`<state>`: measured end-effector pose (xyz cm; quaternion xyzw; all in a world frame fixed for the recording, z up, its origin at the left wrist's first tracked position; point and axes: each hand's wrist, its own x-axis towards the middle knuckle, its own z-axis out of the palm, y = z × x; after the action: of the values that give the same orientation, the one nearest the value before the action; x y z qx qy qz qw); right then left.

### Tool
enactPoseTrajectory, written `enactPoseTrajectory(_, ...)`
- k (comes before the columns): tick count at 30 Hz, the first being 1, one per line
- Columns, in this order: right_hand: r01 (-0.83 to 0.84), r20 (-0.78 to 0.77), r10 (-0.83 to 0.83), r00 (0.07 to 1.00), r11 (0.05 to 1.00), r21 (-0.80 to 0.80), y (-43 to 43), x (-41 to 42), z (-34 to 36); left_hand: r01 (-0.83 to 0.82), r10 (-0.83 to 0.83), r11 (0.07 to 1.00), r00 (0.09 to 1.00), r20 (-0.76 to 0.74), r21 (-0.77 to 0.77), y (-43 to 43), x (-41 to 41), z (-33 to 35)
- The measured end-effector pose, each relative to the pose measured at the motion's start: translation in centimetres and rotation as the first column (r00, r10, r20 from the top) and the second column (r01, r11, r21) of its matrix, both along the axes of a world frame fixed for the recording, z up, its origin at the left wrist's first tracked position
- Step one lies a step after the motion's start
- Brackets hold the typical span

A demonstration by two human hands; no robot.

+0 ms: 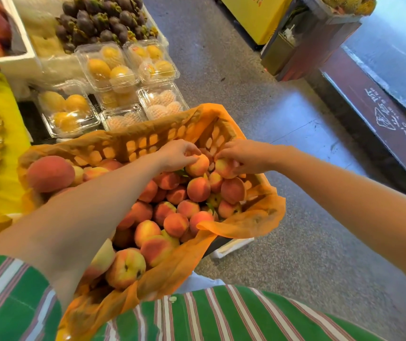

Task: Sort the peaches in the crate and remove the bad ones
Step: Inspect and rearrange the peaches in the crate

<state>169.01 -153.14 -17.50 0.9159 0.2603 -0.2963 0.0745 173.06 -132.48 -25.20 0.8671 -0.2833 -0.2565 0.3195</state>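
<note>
Green-and-white striped shirt fabric point(221, 316) fills the bottom edge, right against the near end of the orange lattice-walled plastic crate point(143, 141), which serves as the landmark. A thin, crumpled orange liner sheet point(246, 225) is draped inside the crate and spills over its right and near rims. Heaped within it lie the red-and-yellow fuzzy peaches point(175, 223), the fruit to be sorted, with none yet visibly set aside. Beyond the crate's far wall sit clear plastic clamshell boxes of yellow fruit point(108, 67). One large reddish peach point(49, 173) perches at the crate's left rim, above the rest. Both arms reach to the far right corner: the left hand point(176, 153) curls its fingers over a small pale-orange peach point(198, 164), and the right hand point(243, 156) pinches a similar yellowish peach point(224, 168) just beside it. Risks from here, as I judge them: squeezing too hard would bruise sound fruit; lifting these two could let neighbours roll and knock each other; a nudge from the left forearm might tip the rim peach outside the crate; and spoiled ones buried under the heap or the liner folds could be missed.
</note>
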Motion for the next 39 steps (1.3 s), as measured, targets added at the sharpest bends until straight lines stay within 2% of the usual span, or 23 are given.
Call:
enactPoseTrajectory(2, -0.045, 0.073, 0.048, 0.996, 0.998, -0.040, 0.2, -0.2, -0.2, 0.013, -0.013, 1.000, 0.999, 0.031, 0.013, 0.1, -0.2, 0.1)
enactPoseTrajectory(5, 0.017, 0.153, -0.012, 0.988, 0.999, -0.032, -0.3, -0.3, -0.4, -0.038, 0.029, 0.997, 0.991, 0.130, 0.071, 0.5, -0.2, 0.3)
enactPoseTrajectory(10, -0.022, 0.207, 0.035, 0.978, 0.998, -0.065, -0.1, -0.7, -1.0, 0.064, -0.084, 0.973, 0.993, 0.078, 0.224, 1.0, -0.5, 0.2)
enactPoseTrajectory(15, -0.082, 0.316, 0.088, 0.945, 0.996, -0.032, 0.6, -1.1, -2.0, 0.035, -0.053, 0.982, 0.994, 0.094, 0.188, 1.8, -0.6, -0.3)
enactPoseTrajectory(18, -0.032, 0.281, 0.040, 0.959, 0.999, -0.031, 1.2, -0.4, -1.6, -0.006, -0.005, 0.988, 0.998, 0.070, 0.152, 3.1, -0.7, 0.1)
enactPoseTrajectory(20, -0.028, 0.254, 0.014, 0.967, 0.998, 0.050, 2.0, -0.3, -1.3, 0.012, -0.021, 0.983, 0.999, 0.049, 0.181, 4.0, -0.8, 0.7)
enactPoseTrajectory(22, 0.037, 0.135, -0.069, 0.988, 0.974, 0.222, 3.2, -0.7, -1.1, 0.072, -0.071, 0.967, 0.997, -0.011, 0.244, 4.9, -1.2, 1.3)
enactPoseTrajectory(24, 0.099, -0.035, -0.093, 0.995, 0.950, 0.295, 4.5, -1.7, -1.4, 0.133, -0.117, 0.939, 0.991, -0.069, 0.316, 5.6, -1.7, 1.7)
enactPoseTrajectory(28, 0.058, -0.270, -0.012, 0.963, 0.985, 0.161, 6.6, -4.1, -3.0, 0.201, -0.185, 0.878, 0.980, -0.079, 0.434, 5.9, -2.9, 1.6)
enactPoseTrajectory(32, -0.046, -0.267, 0.023, 0.963, 0.996, -0.080, 7.3, -5.4, -5.0, 0.304, -0.280, 0.868, 0.953, -0.118, 0.392, 5.0, -4.3, 1.2)
enactPoseTrajectory(35, 0.050, -0.328, -0.102, 0.939, 0.986, -0.162, 6.7, -6.0, -6.6, 0.441, -0.375, 0.811, 0.896, -0.238, 0.385, 3.7, -5.7, 0.1)
enactPoseTrajectory(39, 0.236, -0.366, -0.247, 0.897, 0.969, -0.075, 6.4, -5.9, -7.1, 0.468, -0.391, 0.799, 0.881, -0.266, 0.376, 2.4, -6.6, -1.3)
